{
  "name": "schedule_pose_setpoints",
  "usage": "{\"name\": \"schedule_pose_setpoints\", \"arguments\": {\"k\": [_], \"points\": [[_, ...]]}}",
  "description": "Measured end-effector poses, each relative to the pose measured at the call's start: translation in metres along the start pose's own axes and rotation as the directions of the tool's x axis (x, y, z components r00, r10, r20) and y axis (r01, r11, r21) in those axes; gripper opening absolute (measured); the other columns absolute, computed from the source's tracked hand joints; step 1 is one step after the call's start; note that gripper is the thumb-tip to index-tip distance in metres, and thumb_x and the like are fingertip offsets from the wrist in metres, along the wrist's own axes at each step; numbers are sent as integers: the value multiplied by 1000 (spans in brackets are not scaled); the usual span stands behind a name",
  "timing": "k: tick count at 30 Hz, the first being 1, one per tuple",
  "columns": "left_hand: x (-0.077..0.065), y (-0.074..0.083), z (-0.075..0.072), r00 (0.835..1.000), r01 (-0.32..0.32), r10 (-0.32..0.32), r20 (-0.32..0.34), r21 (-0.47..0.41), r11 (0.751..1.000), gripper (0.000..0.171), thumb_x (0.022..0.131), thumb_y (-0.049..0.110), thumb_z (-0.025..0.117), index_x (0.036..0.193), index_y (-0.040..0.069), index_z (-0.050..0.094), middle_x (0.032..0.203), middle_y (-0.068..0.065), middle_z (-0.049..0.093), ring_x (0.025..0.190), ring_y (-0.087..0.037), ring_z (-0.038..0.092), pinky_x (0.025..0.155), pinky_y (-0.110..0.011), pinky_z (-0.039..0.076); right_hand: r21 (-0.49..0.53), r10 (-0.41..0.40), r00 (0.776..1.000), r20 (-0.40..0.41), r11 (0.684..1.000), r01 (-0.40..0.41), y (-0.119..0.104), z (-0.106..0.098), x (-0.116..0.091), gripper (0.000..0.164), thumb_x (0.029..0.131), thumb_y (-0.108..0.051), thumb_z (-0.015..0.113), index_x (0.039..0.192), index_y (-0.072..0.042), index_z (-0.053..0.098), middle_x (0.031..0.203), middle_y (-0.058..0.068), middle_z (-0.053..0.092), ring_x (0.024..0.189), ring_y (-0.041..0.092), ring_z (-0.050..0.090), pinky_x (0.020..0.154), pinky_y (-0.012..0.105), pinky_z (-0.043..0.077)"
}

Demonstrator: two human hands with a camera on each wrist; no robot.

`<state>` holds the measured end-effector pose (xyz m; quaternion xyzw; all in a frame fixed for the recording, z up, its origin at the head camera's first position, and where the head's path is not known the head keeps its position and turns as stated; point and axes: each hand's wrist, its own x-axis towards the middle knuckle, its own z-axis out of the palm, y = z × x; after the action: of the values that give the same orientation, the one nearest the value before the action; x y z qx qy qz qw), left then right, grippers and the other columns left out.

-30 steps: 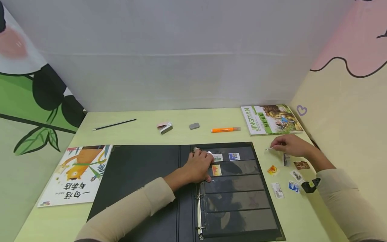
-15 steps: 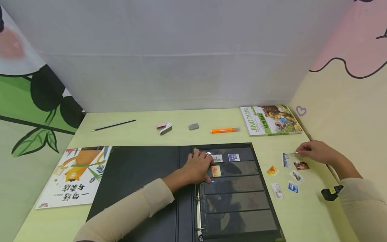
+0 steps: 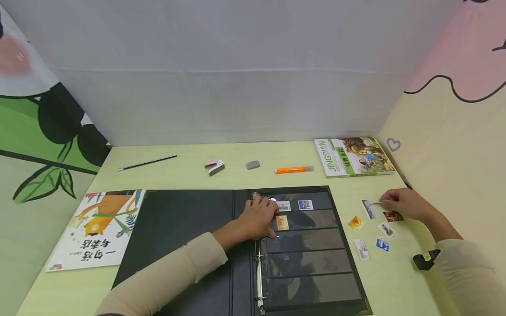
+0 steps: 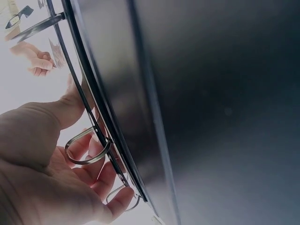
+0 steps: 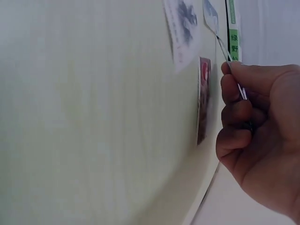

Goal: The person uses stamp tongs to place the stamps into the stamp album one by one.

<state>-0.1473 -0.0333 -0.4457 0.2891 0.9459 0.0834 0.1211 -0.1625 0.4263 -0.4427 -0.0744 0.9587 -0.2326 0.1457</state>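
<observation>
My right hand (image 3: 404, 202) pinches a pair of metal tweezers (image 5: 227, 51) between thumb and fingers at the right of the table. The tweezer tips meet the edge of a bluish stamp (image 3: 368, 209), which stands tilted in the head view. Just below that hand is a dark reddish-brown stamp (image 3: 393, 216). My left hand (image 3: 258, 217) rests spread over the ring side of a black stamp album (image 3: 308, 239), holding nothing. Metal rings (image 4: 87, 145) pass close by its fingers in the left wrist view. Three stamps show in the album's upper strips, one an orange stamp (image 3: 282, 222).
More loose stamps lie right of the album, including a yellow-orange stamp (image 3: 356, 223) and a blue stamp (image 3: 382, 244). Behind are a pencil (image 3: 148, 163), a small hole punch (image 3: 215, 166), a grey eraser (image 3: 253, 164), an orange marker (image 3: 294, 170) and a book (image 3: 353, 157). Another book (image 3: 99, 232) lies left.
My right hand went right with the tweezers, then slightly back left. The bluish stamp has shifted left and turned at the tweezer tips. My left hand has stayed on the album.
</observation>
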Motion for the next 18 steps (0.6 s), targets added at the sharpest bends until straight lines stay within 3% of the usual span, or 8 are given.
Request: {"name": "schedule_pose_setpoints", "arguments": {"k": [18], "points": [[-2,2,-4,1000,3,-3,12,-5,1000,58,74,42,80,120,21,52,122,-3,53,123,-26,39,103,-50,32,-20,9,1000,-30,1000,-9,-3,-5,1,24,97,-26,55,104,-7,67,93,5,67,74,8,50,62,24,40]]}}
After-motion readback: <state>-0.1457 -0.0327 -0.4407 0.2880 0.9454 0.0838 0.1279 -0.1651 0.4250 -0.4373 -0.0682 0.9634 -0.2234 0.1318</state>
